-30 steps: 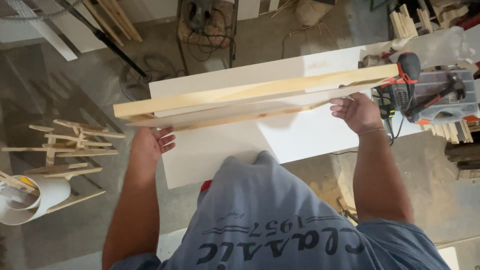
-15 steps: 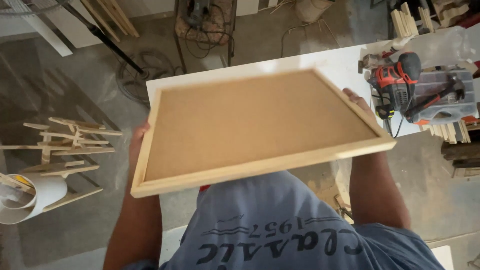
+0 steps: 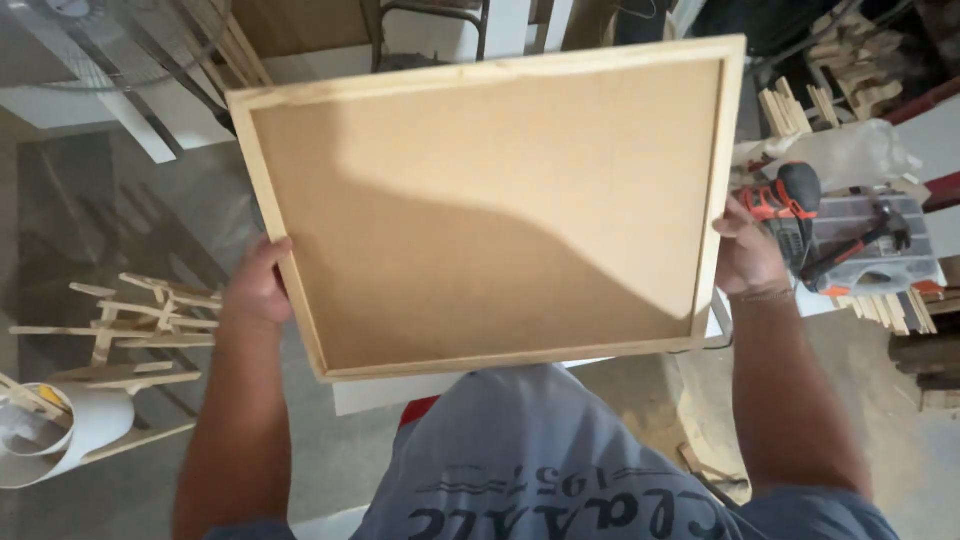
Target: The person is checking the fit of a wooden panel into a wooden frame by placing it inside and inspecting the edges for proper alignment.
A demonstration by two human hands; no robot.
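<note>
I hold a large wooden-framed board with a brown fibreboard panel up in front of me, its flat face turned toward the camera. My left hand grips the frame's left side near the lower corner. My right hand grips the frame's right side at about the same height. The board hides most of the white table behind it.
An orange-and-black power drill lies on a grey tool case at the right. Wooden slat offcuts and a white rolled sheet lie on the floor at left. More wood strips are stacked at upper right.
The board was edge-on over the white table a second ago. It has since been tipped up and lifted closer, so its full face now fills the view.
</note>
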